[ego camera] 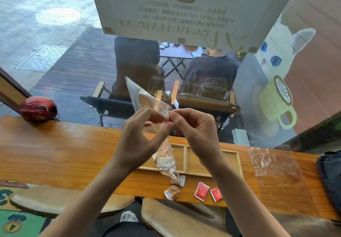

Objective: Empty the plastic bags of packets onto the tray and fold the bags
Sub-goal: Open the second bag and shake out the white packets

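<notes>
Head view. I see the left hand (142, 129) and right hand (193, 126) raised above the orange-brown wooden tabletop (64, 150), both pinching the rim of a clear plastic bag (145, 100) between them. Its lower end, with small packets (166, 162) inside, hangs over the shallow two-compartment wooden tray (228, 162). Two brown packets (173, 187) and two red packets (208, 192) lie on the tabletop near the tray's front edge. A second clear bag (273, 161) lies flat, right of the tray.
</notes>
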